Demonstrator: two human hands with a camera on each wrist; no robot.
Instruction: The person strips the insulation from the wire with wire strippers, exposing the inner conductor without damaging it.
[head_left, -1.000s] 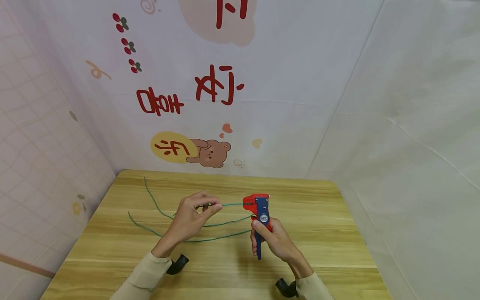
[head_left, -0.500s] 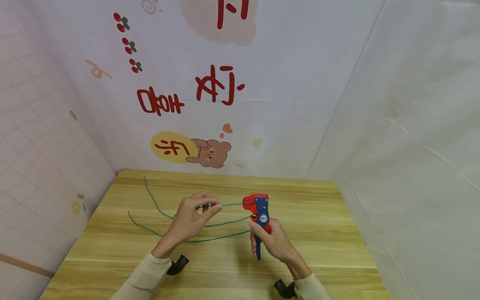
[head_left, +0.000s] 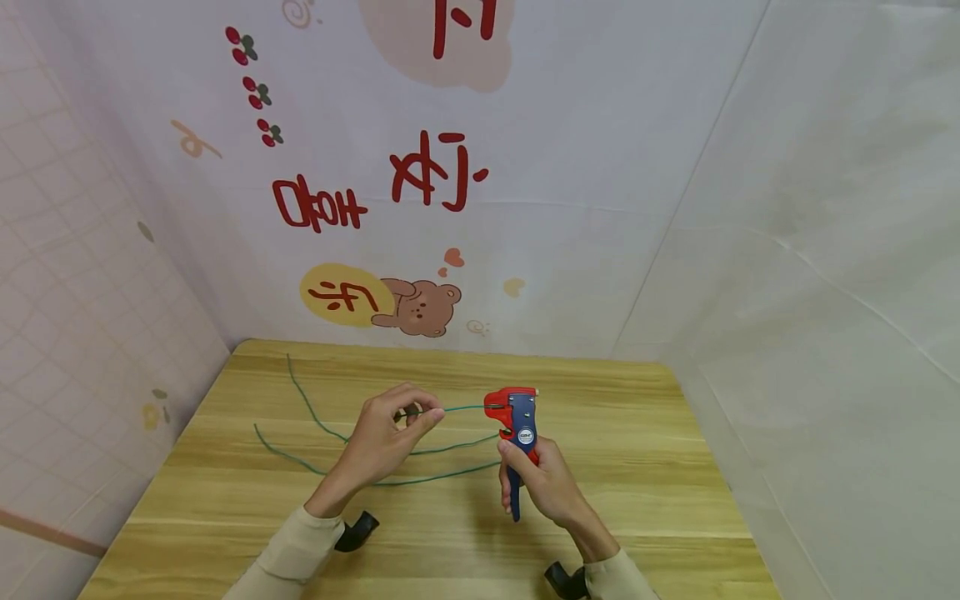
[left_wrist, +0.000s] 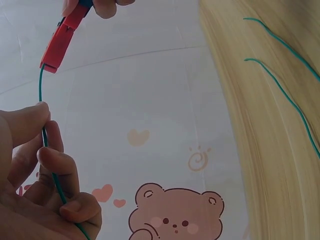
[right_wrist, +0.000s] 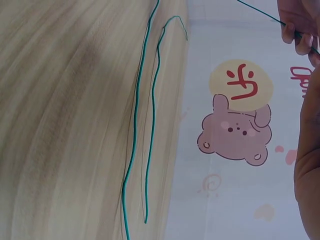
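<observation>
Between thumb and fingers, my left hand (head_left: 382, 437) pinches a green wire (head_left: 465, 408) above the table. The wire runs right, and its end sits in the red nose of a red and blue wire stripper (head_left: 523, 421). My right hand (head_left: 553, 482) grips the stripper's handles, thumb on the near side. In the left wrist view, the wire (left_wrist: 40, 87) passes between the fingers of my left hand (left_wrist: 30, 195) up to the stripper's tip (left_wrist: 56, 50). The wire's end inside the nose is hidden. In the right wrist view, the left hand (right_wrist: 302, 30) holds the wire at upper right.
Two more green wires lie on the wooden table (head_left: 637, 467): an upper one (head_left: 303, 400) and a lower one (head_left: 435, 477), both passing behind the left forearm or hand. A printed white cloth wall (head_left: 570, 250) stands behind the table, with another on each side.
My right thumb and wrist have shifted very slightly left. The left hand, the wire and the stripper stay almost where they were.
</observation>
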